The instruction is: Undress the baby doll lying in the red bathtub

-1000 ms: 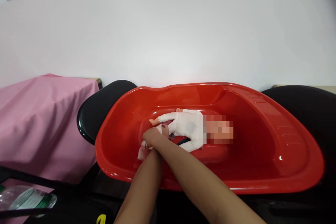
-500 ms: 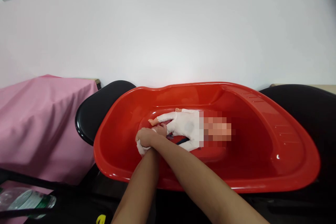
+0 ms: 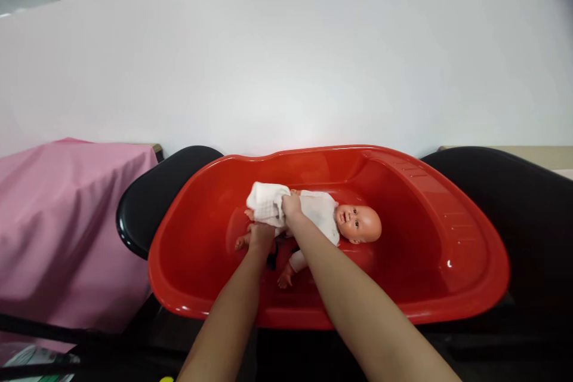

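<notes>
A baby doll (image 3: 329,221) in white clothes lies on its back inside a red plastic tub (image 3: 470,262), head toward the right. My right hand (image 3: 290,206) is closed on a bunched white cloth (image 3: 266,203) held over the doll's legs. Just below the cloth, my left hand (image 3: 261,236) grips one of the doll's legs; a bare doll foot sticks out to its left. Both forearms reach in over the tub's near rim.
The tub rests on black rounded seats (image 3: 147,203) against a white wall. A pink cloth (image 3: 67,221) covers a bulky shape at the left. A plastic item shows at the bottom left corner.
The white cloth has been lifted from the tub floor up over the doll's legs by my right hand. My left hand has moved onto the doll's leg. The view has shifted slightly.
</notes>
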Tool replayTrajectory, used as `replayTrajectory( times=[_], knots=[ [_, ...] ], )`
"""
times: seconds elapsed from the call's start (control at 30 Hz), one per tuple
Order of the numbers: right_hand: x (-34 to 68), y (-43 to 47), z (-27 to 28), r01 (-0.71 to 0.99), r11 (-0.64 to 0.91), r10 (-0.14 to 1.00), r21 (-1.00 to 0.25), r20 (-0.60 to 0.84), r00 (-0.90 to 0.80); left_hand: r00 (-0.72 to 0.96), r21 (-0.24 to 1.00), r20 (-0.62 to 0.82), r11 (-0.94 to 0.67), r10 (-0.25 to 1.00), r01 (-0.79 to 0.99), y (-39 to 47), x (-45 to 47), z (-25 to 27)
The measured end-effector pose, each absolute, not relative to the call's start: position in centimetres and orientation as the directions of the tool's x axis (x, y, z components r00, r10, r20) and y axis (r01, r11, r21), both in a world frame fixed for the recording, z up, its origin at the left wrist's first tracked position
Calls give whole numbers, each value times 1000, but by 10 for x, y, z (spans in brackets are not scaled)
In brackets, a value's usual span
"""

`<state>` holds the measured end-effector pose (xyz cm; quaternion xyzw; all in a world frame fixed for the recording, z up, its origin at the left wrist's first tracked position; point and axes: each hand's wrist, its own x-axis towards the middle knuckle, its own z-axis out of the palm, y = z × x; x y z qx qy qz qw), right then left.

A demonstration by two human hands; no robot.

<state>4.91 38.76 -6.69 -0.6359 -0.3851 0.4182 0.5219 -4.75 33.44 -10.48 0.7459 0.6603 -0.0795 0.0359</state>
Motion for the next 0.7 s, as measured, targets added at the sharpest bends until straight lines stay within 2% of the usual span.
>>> replayTrajectory(
  times=[0.07, 0.17, 0.23, 0.27, 0.37, 0.5, 0.6, 0.7],
  knots=[
    [75, 388, -67, 120, -218, 855, -968, -130, 502, 124, -101, -144, -139, 982, 985, 332, -48, -108],
    [97, 385, -69, 394, -217, 789, -893, 77, 609, 150, -147, -138, -170, 979, 974, 331, -51, -113],
    [99, 384, -70, 608, -200, 824, -768, 204, 529, 159, -153, -149, -182, 976, 971, 332, -53, -116],
    [97, 383, -71, 684, -192, 861, -704, 214, 462, 157, -150, -157, -181, 975, 972, 333, -54, -117],
    [84, 381, -75, 814, -170, 956, -556, 106, 272, 150, -135, -179, -176, 972, 975, 335, -57, -120],
    [75, 379, -82, 918, -128, 989, -376, 14, 144, 155, -118, -195, -180, 969, 977, 337, -59, -121],
    [80, 379, -85, 920, -119, 991, -374, 17, 135, 167, -89, -201, -188, 965, 978, 338, -61, -123],
    [86, 380, -86, 868, -106, 992, -484, 15, 129, 185, -51, -211, -200, 960, 978, 340, -66, -125]
  ],
)
